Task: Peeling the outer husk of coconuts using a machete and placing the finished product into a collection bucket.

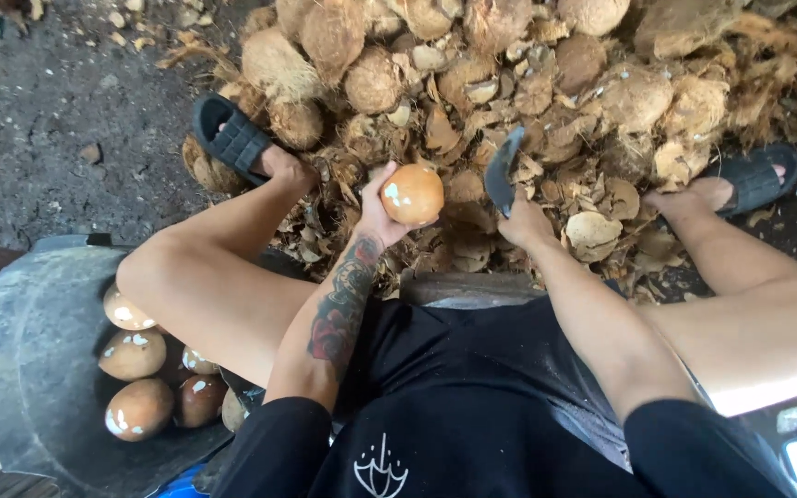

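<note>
Peeled coconut [412,195] sits clamped in the left hand [375,210] above the knees; the right hand [523,224] grips a dark curved blade [502,171] just beside it. Farther off lie husk scraps [592,231] and unpeeled coconuts [371,81].

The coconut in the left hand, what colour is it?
Orange-brown with small white patches; head view.

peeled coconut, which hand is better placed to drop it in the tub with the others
Left. The left hand already holds the peeled coconut, and the tub sits on that side; the right hand grips the blade.
</note>
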